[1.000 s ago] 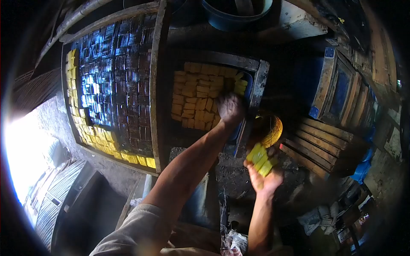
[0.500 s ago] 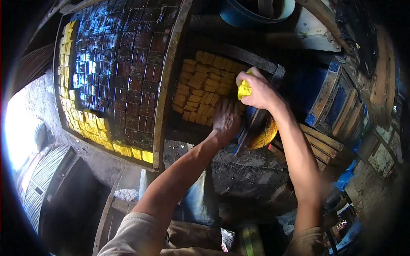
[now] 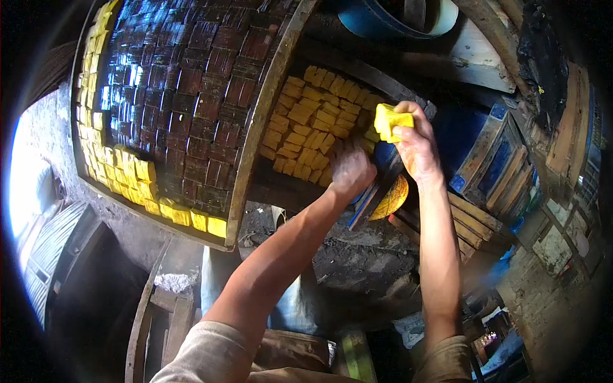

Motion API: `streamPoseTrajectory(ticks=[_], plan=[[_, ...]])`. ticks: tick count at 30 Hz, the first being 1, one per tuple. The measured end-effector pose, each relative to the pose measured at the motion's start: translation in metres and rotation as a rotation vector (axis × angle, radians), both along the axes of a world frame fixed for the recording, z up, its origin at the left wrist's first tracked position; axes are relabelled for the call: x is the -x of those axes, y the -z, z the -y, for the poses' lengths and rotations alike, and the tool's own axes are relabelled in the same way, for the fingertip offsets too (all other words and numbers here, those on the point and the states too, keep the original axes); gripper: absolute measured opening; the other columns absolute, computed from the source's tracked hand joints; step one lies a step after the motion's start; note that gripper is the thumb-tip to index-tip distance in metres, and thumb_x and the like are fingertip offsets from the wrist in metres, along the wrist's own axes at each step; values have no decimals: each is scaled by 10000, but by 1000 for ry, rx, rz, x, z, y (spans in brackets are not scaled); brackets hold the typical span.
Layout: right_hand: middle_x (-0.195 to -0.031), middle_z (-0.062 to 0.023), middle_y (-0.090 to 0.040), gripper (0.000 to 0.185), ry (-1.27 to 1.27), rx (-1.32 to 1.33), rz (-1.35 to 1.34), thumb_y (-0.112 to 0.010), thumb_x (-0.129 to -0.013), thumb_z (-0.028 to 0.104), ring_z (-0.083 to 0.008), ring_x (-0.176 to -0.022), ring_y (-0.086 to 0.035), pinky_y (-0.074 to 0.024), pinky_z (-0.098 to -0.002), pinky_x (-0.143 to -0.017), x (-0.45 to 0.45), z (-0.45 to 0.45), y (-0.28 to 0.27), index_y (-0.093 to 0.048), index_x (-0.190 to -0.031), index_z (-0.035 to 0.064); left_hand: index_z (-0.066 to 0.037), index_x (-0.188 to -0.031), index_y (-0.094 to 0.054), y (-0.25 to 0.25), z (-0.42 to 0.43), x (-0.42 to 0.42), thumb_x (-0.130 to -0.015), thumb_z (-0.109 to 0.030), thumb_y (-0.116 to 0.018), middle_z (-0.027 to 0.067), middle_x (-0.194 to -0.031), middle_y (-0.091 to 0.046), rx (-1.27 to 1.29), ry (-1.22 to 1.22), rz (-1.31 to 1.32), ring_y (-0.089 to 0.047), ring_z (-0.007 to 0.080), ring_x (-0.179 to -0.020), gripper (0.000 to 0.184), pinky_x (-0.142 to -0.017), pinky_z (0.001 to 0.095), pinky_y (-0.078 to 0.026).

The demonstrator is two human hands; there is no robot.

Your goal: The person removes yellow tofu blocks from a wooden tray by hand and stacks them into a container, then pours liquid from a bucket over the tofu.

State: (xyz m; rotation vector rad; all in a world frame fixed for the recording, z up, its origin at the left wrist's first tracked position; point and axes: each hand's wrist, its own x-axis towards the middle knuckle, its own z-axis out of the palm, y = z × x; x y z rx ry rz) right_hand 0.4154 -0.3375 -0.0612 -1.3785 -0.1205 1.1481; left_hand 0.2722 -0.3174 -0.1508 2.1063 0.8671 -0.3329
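My right hand (image 3: 418, 142) is raised and closed around yellow tofu (image 3: 391, 122), which looks like more than one block pressed together. Below and to its left, my left hand (image 3: 353, 171) reaches down at the edge of many tofu blocks (image 3: 306, 131) packed in rows in a shadowed lower tray. Its fingers are blurred and partly hidden among the blocks. At the left, a large woven tray (image 3: 185, 121) with a wooden frame carries more bright yellow tofu blocks (image 3: 131, 171) along its left and lower edges.
A blue round tub (image 3: 377, 24) stands at the top. Wooden frames with blue panels (image 3: 491, 156) lean at the right. Beside my right forearm are a yellow-stained round piece (image 3: 391, 198) and stacked wooden slats (image 3: 476, 220).
My right hand has lifted and turned, bringing the tofu up and to the right. My left hand's fingers have drawn in from lying spread over the blocks. The view has shifted slightly.
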Motion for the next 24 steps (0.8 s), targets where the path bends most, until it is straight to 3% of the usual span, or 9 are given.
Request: streamPoseTrajectory(ticks=[3,6,9,10,13,15,17,21,24], plan=[[-1046,-45,-573,404,44,26,4,-733,-740,128,-141,-957,-570,-496,-290,-848,-2,2,-5,-554,-1101,93,15,-1360,-418,-4,-1,-14,-769,-220,-615,210,-1330,-456,124,-69,-131,-375,427,-1276,666,-1026,626,-301],[-1035,-45,-583,394,-316,128,249,-741,-691,149,-148,-927,-575,-491,-313,-819,-7,-4,14,-574,-1044,97,37,-1409,-350,-13,6,-8,-760,-246,-626,226,-1402,-391,110,-12,-137,-330,449,-1309,761,-1062,623,-269],[-979,-98,-589,378,-702,459,660,-745,-659,151,-223,-930,-602,-488,-338,-828,-7,-18,35,-615,-1006,76,32,-1432,-323,-12,9,-2,-757,-266,-644,235,-1443,-353,187,-2,-184,-293,460,-1335,805,-1074,630,-253],[-1006,-173,-590,406,-775,564,775,-760,-633,183,-327,-976,-605,-498,-402,-855,-3,-22,31,-632,-1003,75,31,-1443,-321,-11,7,-3,-753,-289,-660,235,-1462,-339,251,30,-236,-264,458,-1356,832,-1081,638,-243],[-1056,-206,-592,458,-948,580,1022,-769,-618,192,-386,-1029,-591,-497,-446,-891,4,-28,44,-645,-1044,80,33,-1439,-342,-13,13,0,-747,-302,-669,233,-1456,-352,144,48,-180,-278,455,-1351,835,-1080,646,-244],[-1090,-223,-595,494,-1026,622,964,-758,-625,179,-407,-1061,-582,-498,-456,-912,7,-35,51,-659,-1102,98,35,-1430,-362,-13,19,3,-746,-315,-672,232,-1451,-362,125,57,-174,-285,452,-1349,828,-1078,648,-249],[-1108,-229,-598,520,-1351,838,1031,-748,-643,175,-410,-1090,-573,-491,-451,-942,9,-47,56,-662,-1151,103,36,-1421,-382,-11,24,4,-746,-328,-675,232,-1446,-373,103,66,-160,-291,450,-1348,821,-1075,649,-254],[-1137,-234,-589,511,-1395,891,1140,-749,-660,137,-415,-1127,-553,-482,-451,-971,20,-43,83,-661,-1162,91,34,-1409,-409,-7,29,7,-777,-341,-646,234,-1451,-380,52,22,-92,-289,443,-1359,772,-1077,646,-247],[-1194,-229,-559,516,-1064,688,1349,-768,-652,79,-408,-1156,-530,-473,-455,-987,29,-22,96,-659,-1156,80,37,-1426,-383,-12,28,8,-807,-332,-614,236,-1467,-362,79,29,-85,-288,445,-1360,756,-1079,645,-237]])
